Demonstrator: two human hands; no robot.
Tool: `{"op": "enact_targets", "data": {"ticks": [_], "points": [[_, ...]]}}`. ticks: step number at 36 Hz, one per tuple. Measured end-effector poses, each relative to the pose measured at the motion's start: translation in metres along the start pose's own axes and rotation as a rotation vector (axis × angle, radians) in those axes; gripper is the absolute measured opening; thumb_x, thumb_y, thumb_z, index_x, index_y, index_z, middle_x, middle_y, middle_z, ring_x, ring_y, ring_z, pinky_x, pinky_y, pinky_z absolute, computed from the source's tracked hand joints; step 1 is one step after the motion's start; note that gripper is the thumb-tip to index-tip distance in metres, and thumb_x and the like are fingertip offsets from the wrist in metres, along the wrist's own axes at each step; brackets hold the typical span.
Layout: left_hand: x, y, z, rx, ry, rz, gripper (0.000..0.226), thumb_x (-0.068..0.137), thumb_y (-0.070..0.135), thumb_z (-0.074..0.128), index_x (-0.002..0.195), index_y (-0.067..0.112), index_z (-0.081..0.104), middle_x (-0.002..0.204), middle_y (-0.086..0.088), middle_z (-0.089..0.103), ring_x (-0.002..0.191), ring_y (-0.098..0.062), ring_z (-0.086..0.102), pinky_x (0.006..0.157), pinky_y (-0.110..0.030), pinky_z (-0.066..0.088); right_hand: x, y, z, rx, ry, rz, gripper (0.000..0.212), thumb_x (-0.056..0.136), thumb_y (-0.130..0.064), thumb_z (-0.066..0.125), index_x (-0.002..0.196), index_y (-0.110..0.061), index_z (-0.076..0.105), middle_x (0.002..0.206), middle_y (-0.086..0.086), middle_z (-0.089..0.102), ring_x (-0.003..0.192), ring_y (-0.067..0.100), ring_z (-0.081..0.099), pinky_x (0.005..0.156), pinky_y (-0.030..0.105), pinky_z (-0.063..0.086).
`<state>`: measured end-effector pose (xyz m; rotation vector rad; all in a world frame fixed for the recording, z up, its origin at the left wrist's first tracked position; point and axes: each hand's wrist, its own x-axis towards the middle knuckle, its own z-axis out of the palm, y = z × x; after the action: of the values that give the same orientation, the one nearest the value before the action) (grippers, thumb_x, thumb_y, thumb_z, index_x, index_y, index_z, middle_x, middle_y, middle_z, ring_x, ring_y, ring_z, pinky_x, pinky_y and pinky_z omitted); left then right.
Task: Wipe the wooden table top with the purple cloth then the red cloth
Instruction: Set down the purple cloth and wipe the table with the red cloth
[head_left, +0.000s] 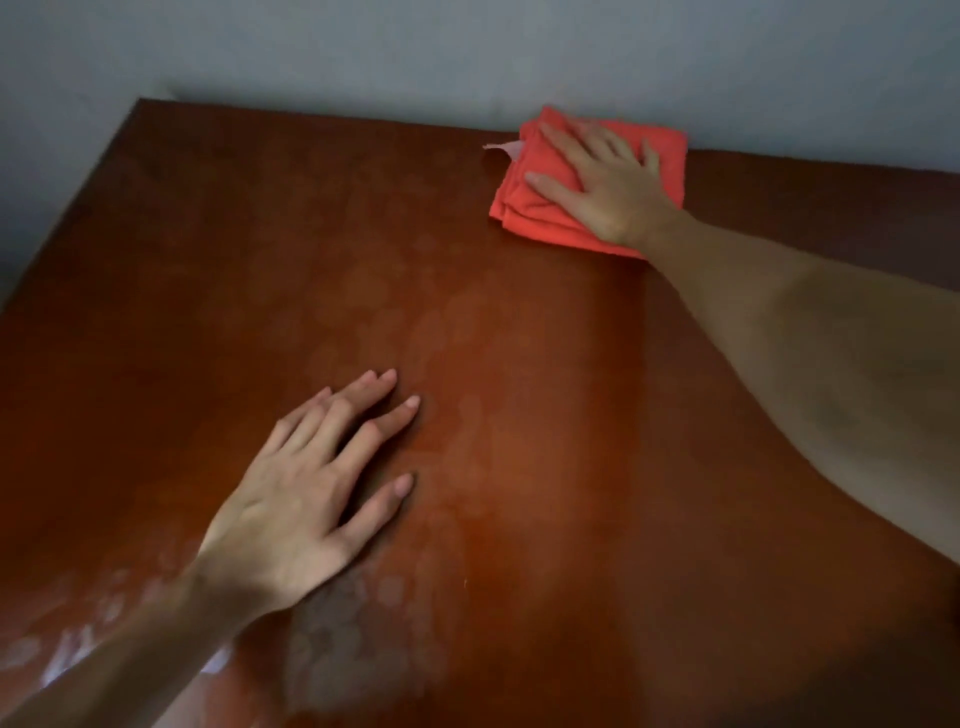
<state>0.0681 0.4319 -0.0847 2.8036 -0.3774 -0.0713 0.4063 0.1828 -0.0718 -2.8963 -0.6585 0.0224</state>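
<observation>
A folded red cloth (524, 208) lies on the brown wooden table top (519, 441), at the far right close to the wall. My right hand (602, 182) presses flat on the cloth with its fingers spread, the arm stretched out across the table. A small pale tag (501, 149) sticks out at the cloth's left edge. My left hand (311, 488) rests palm down on the bare wood near the middle left, fingers apart and holding nothing. No purple cloth is clearly in view.
A pale wall (467, 52) runs along the table's far edge and left side. Faint dull smudges and light patches (363, 623) show on the glossy wood toward the near left.
</observation>
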Motion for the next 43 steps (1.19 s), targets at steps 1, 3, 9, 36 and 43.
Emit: {"op": "enact_targets", "data": {"ticks": [1,3,9,36,43], "points": [[0.000,-0.001,0.000,-0.021,0.010,-0.002,0.062,0.103,0.059,0.029,0.158,0.030,0.030,0.167,0.008,0.020,0.156,-0.008,0.010,0.126,-0.034,0.006,-0.007,-0.006,0.002,0.005,0.002,0.027,0.074,0.098,-0.077,0.029,0.163,-0.044,0.015,0.173,-0.006,0.014,0.159,0.021,0.012,0.123,0.064,0.008],[0.000,0.000,-0.001,-0.062,0.034,0.001,0.061,0.103,0.058,0.030,0.157,0.029,0.033,0.166,0.008,0.023,0.156,-0.006,0.011,0.126,-0.030,0.004,-0.030,-0.022,0.005,0.015,0.000,0.067,0.076,0.097,-0.078,0.028,0.163,-0.044,0.015,0.173,-0.007,0.012,0.159,0.022,0.011,0.123,0.064,0.007],[0.000,0.004,-0.005,-0.198,0.114,-0.025,0.059,0.099,0.055,0.036,0.153,0.029,0.039,0.159,0.008,0.034,0.146,-0.012,0.032,0.114,-0.019,0.013,-0.141,-0.087,0.020,0.018,0.035,0.081,0.086,0.087,-0.085,0.019,0.162,-0.043,0.017,0.173,-0.007,0.017,0.159,0.018,0.012,0.122,0.065,0.007],[-0.075,-0.085,-0.037,0.103,-0.026,-0.001,0.057,0.100,0.054,0.028,0.154,0.038,0.036,0.158,-0.008,0.034,0.145,-0.029,0.035,0.118,-0.047,0.022,-0.297,-0.166,0.016,-0.067,-0.217,-0.777,0.073,0.095,-0.072,0.044,0.160,-0.046,0.026,0.173,-0.011,0.012,0.160,0.014,0.008,0.125,0.058,0.007],[-0.071,-0.087,-0.035,0.086,-0.042,0.006,0.054,0.103,0.053,0.028,0.156,0.043,0.030,0.163,-0.004,0.029,0.154,-0.017,0.021,0.124,-0.039,0.010,-0.151,-0.128,0.016,-0.159,-0.168,-0.719,0.074,0.097,-0.075,0.029,0.163,-0.042,0.022,0.173,-0.006,0.014,0.159,0.019,0.014,0.123,0.056,0.012]]}}
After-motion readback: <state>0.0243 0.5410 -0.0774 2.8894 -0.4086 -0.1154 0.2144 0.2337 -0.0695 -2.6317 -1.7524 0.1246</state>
